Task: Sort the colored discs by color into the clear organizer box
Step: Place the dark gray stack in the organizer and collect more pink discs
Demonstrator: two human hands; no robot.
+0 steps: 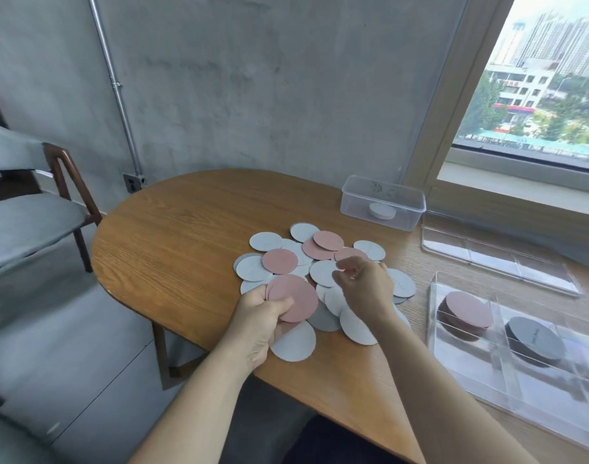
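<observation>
To the right on the wooden table (185,249), a clear organizer box (460,373) split into compartments: in the one nearest the pile, a single stack of pink discs (467,309); in the next, a single stack of grey discs (536,339); the remaining compartments too washed out by glare to read. Just beyond it, a second clear divided tray (497,259). Farther back, near the wall, a small clear tub (383,202) with one white round stack (382,211) inside. At mid-table, a loose overlapping pile (323,272): four pink discs lying free, roughly a dozen pale grey-white ones, at least one darker grey disc (323,319); exact tally hidden by the overlap. Left hand (263,326) curled around a fanned handful of pink discs (293,298), thumb on top, at the pile's near edge. Right hand (363,286) over the pile's centre, fingers loosely bent, thumb close to forefinger; impossible to tell whether pinching anything.
</observation>
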